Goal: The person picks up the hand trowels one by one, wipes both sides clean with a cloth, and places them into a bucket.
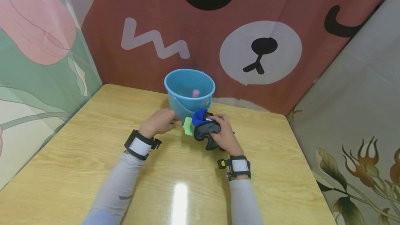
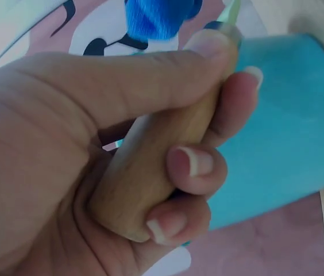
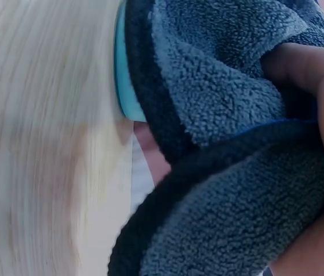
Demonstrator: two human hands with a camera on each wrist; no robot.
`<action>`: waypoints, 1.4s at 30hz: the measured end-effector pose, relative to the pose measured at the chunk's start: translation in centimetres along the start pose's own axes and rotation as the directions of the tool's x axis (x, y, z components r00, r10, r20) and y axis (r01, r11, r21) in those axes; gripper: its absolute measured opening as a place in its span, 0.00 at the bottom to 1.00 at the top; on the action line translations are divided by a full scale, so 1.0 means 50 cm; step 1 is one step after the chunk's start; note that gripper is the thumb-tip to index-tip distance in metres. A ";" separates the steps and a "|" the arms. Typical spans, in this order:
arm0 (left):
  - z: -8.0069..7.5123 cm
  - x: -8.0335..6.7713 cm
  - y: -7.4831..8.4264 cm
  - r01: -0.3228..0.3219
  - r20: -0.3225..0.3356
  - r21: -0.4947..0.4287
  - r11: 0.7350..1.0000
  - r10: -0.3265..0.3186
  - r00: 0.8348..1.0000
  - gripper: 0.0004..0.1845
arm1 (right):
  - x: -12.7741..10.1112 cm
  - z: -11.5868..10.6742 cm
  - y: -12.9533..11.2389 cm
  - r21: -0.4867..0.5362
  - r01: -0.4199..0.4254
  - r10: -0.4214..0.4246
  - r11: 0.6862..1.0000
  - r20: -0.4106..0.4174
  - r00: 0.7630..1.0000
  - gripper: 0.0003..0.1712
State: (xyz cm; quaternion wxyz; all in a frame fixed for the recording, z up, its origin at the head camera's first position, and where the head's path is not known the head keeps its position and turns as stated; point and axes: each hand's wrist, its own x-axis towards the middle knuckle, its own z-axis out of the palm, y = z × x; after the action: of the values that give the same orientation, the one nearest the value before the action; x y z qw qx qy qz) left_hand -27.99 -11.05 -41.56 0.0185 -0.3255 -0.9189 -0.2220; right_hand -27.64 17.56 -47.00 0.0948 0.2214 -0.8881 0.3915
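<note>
My left hand (image 1: 160, 122) grips a tool with a thick wooden handle (image 2: 150, 155); its flat light-green head (image 1: 188, 126) points right, just in front of the bucket. In the left wrist view only a sliver of that head shows. Bunched in my right hand (image 1: 226, 134) is a soft cloth (image 3: 225, 195), grey on one side and blue on the other, with a black edge. The cloth is close beside the green head; whether they touch, I cannot tell. Behind both hands a light-blue bucket (image 1: 178, 105) stands upright with its handle hanging at the front.
Inside the bucket a pink object (image 1: 196, 93) sticks up, its lower part hidden. The wooden table (image 1: 193, 169) ends at a hanging with a bear face (image 1: 156, 6) behind the bucket. Patterned cloths hang at the left (image 1: 34, 61) and right (image 1: 353, 114).
</note>
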 end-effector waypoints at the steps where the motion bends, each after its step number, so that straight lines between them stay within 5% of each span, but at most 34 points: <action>1: 0.004 0.003 0.003 -0.010 -0.003 0.004 1.000 0.010 1.000 0.12 | 0.001 0.001 -0.002 0.006 -0.001 0.001 1.000 0.002 1.000 0.25; 15: 0.029 0.016 0.025 -0.080 -0.063 0.022 0.997 0.081 0.995 0.17 | 0.002 0.016 -0.013 -0.007 -0.016 0.016 1.000 0.082 0.997 0.28; 29: 0.019 0.010 0.028 -0.117 -0.072 0.036 0.992 0.120 0.990 0.17 | -0.002 0.017 -0.015 -0.036 0.039 -0.036 0.999 0.086 0.996 0.20; 42: 0.003 0.001 0.030 -0.105 -0.073 0.047 0.993 0.108 0.991 0.12 | -0.002 0.009 -0.011 -0.059 0.007 -0.001 0.998 0.100 0.995 0.20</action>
State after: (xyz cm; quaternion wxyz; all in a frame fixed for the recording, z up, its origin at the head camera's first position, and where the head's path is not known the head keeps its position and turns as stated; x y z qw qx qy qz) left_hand -27.11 -9.95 -41.09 0.0722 -0.3651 -0.9033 -0.2132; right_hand -27.27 16.94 -46.97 0.0575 0.2394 -0.9026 0.3532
